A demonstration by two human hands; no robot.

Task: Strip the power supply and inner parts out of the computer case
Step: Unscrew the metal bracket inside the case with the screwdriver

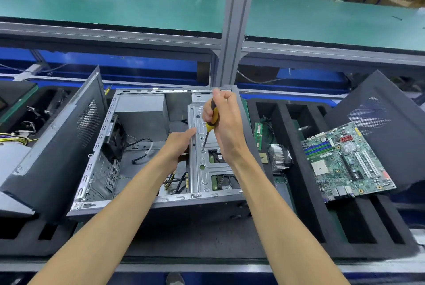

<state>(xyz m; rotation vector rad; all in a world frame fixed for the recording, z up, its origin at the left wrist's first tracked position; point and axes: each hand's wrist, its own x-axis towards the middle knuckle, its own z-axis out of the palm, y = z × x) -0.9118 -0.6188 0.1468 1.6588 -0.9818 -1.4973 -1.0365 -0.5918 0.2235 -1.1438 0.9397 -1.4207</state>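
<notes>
On the dark worktop [207,234], under a raised shelf covered in green matting [115,1] and split by a grey aluminium post [232,31], the computer case [161,202] lies on its side, open face up, with cardboard boxes stacked in the room behind. Its bare steel frame is pale and punched with slots along the rims; the boxy grey power supply [141,109] sits in the far-left corner, loose black cables curling below it. A stamped metal drive bracket [204,169] fills the case's right half. The right hand [226,123] has its grip closed round a yellow-and-black screwdriver [212,119], whose tip meets a screw on the bracket. The left hand [180,144] holds the bracket's left edge, thumb on top, fingers hidden beneath. A perforated black side panel [69,137] leans at the left. To the right, a black foam tray [305,169] with long slots carries a green motherboard [347,162] and a finned heatsink [279,156].
</notes>
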